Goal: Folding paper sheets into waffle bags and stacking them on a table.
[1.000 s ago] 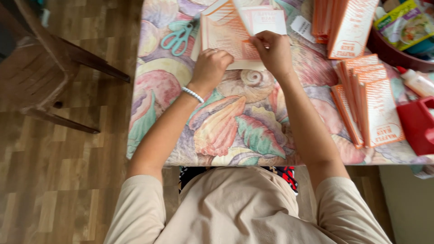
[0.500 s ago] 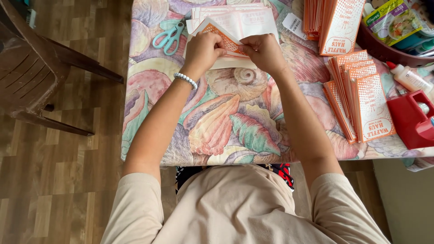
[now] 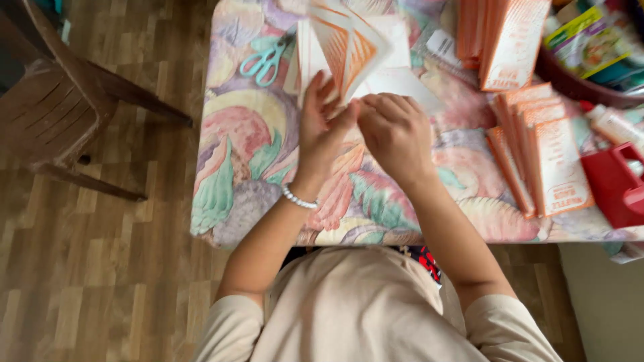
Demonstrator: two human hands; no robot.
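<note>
Both hands grip the orange-and-white paper bag (image 3: 349, 47) above the table (image 3: 268, 154): left hand (image 3: 322, 131) pinches its lower edge, right hand (image 3: 396, 131) closes on the white flap, apparently, with the bag standing up past the fingertips.

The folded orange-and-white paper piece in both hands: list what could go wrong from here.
1. The left hand and right hand pinch the orange-and-white paper piece only at its lower edge while its panels fan open above; a crease could set crooked or the paper tear.
2. The teal scissors lie close beside the left hand; a sideways reach might knock them.
3. The leaning stack of flat paper bags sits near the table edge and could slide.
</note>
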